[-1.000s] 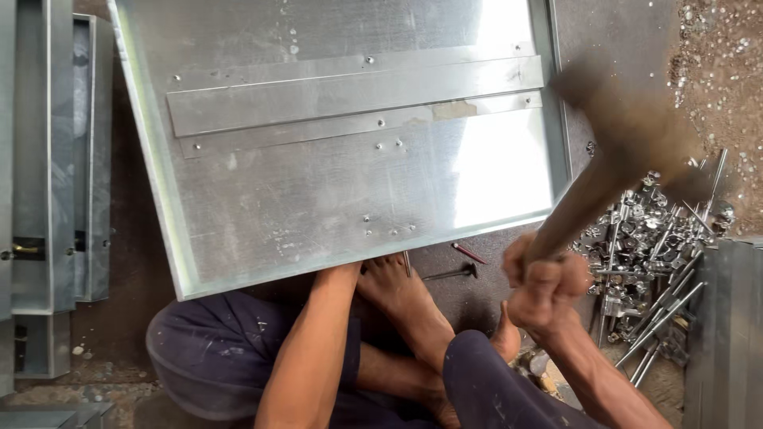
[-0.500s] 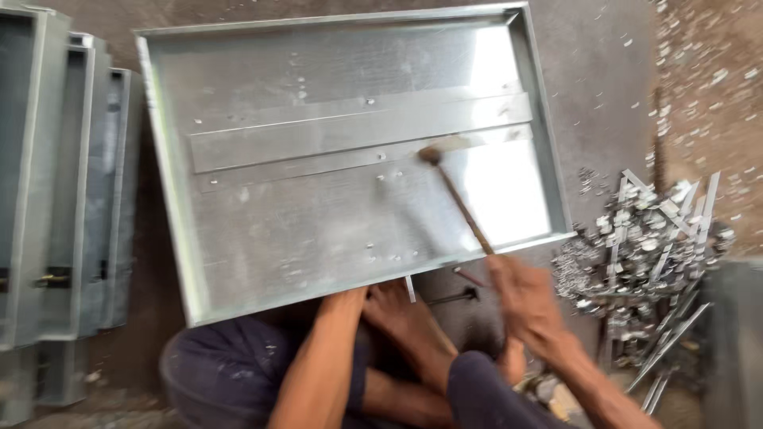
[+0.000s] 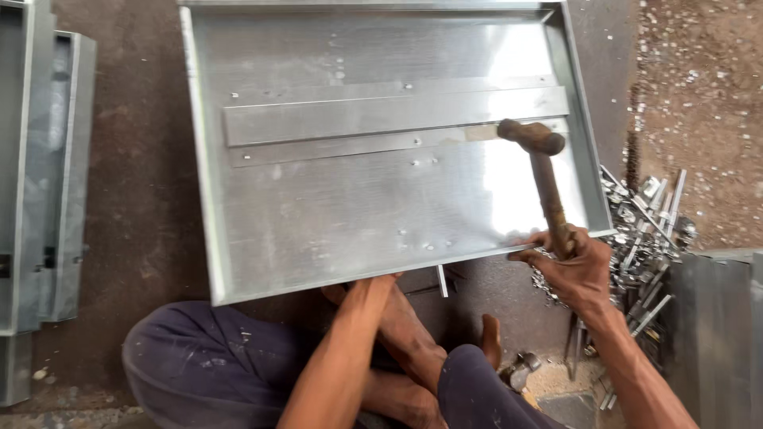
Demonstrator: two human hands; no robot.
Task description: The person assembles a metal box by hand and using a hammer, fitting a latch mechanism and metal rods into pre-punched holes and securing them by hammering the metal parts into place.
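Rusty wooden-handled hammer (image 3: 547,181) gripped in closed right hand (image 3: 576,266), handle near-upright, head over shallow galvanised sheet-metal tray (image 3: 318,230) right edge; left hand hidden under near edge, state untellable.

Bare arms, dark trousers (image 3: 207,357) (dust-flecked), barefoot

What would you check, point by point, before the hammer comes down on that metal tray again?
1. Grip on the hammer: the right hand is closed around the lower handle. Ok.
2. Hammer head: it sits over the flat strip near its right end. Ok.
3. Tray held steady: the left hand reaches under the near edge of the metal tray; the grip itself is hidden. Cannot tell.
4. Fingers clear of the strike spot: both hands are at the near edge, away from the head. Ok.
5. Feet: a bare foot lies just below the tray edge, beside loose metal scraps. Not ok.
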